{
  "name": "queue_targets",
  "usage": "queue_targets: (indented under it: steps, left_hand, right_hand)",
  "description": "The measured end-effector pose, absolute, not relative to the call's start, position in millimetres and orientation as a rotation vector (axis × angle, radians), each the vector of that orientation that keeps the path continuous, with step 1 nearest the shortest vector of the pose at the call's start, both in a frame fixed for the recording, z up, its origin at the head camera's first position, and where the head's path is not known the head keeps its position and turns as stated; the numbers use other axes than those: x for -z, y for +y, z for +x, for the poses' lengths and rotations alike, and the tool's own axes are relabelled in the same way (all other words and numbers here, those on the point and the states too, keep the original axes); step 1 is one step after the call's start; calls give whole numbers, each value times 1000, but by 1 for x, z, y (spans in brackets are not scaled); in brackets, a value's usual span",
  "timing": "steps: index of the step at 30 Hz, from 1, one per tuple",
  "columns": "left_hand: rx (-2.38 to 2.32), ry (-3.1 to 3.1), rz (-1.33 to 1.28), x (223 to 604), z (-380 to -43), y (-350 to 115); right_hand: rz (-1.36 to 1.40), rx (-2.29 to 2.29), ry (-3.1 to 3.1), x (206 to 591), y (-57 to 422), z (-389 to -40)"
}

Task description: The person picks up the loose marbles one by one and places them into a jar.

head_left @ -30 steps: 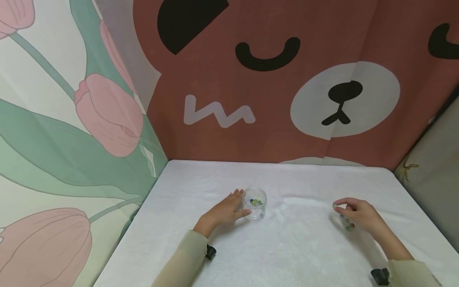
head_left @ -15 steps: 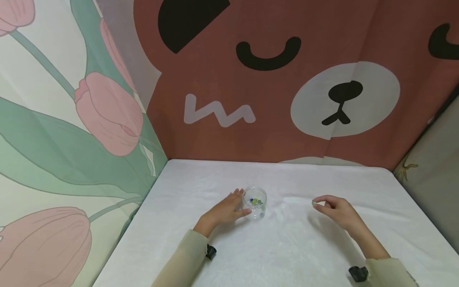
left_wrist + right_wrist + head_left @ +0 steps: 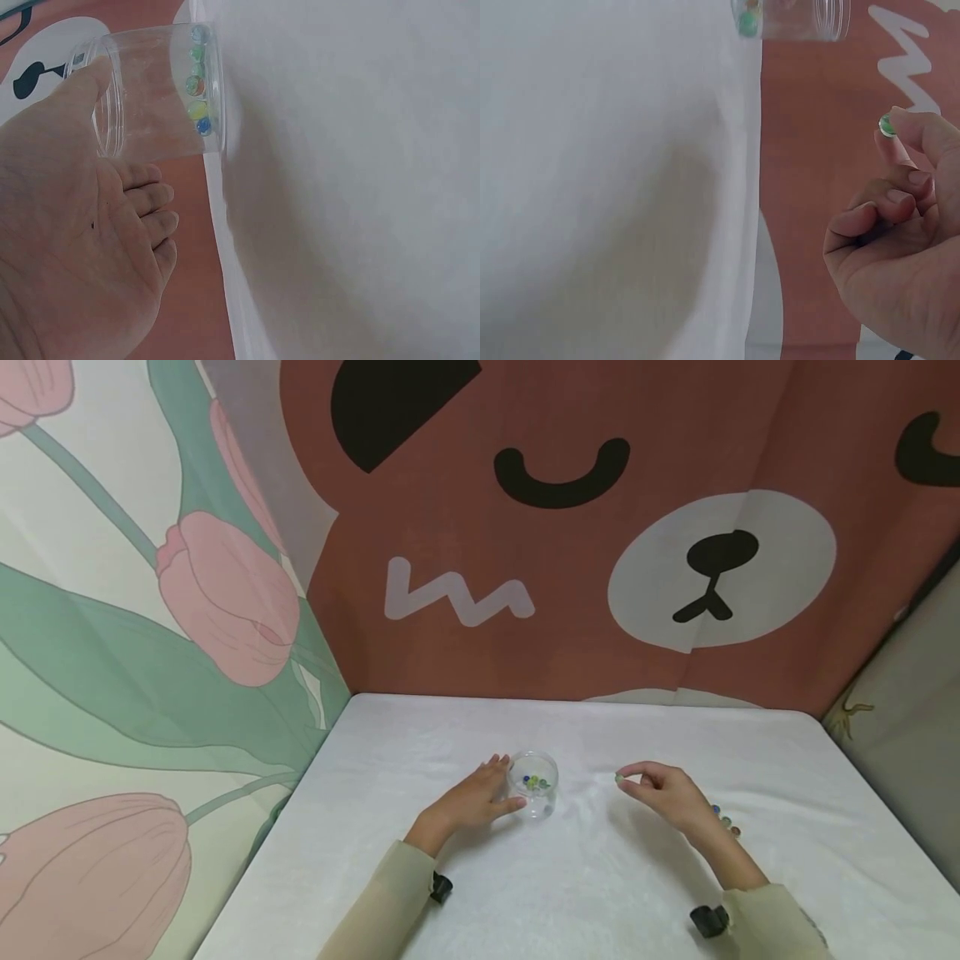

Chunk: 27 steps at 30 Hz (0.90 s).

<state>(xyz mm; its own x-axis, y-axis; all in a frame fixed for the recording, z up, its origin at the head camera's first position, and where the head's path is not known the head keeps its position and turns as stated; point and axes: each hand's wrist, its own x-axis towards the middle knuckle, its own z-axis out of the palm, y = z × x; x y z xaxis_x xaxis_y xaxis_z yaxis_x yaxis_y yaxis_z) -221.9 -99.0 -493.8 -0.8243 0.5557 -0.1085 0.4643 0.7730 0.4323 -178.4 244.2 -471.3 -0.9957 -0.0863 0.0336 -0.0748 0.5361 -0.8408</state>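
A clear plastic jar [image 3: 556, 774] stands upright and lidless on the white-covered table, with several coloured glass marbles [image 3: 196, 109] lying on its bottom. My left hand [image 3: 471, 797] is at the jar's left side, fingers fairly straight, thumb reaching across near the rim in the left wrist view. To the right of the jar, my right hand [image 3: 670, 795] is raised over the cloth. It pinches a green glass marble [image 3: 887, 125] between thumb and index fingertips, the other fingers curled in. More loose marbles [image 3: 726, 822] lie on the table behind the right wrist, partly covered by it.
The white tablecloth [image 3: 600, 877] has a few low wrinkles. A brown bear-print curtain [image 3: 465, 668] hangs along the table's far edge, and a tulip-print curtain [image 3: 225, 610] along the left. A dark camera [image 3: 709, 921] sits at the right wrist.
My right hand has carried the green marble leftward toward the jar, away from the loose marbles, which show again beside the wrist. The left hand and the jar have stayed in place.
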Motion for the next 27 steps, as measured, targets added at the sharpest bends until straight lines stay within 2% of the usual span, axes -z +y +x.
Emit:
queue_targets:
  steps: [12, 27]
  left_hand:
    - [-546, 2753, 814, 493, -222, -97]
    - [-551, 2775, 852, 496, -222, -98]
  right_hand:
    - [-108, 1527, 2702, 471, 203, -189]
    - [-245, 1604, 2646, 479, 160, -201]
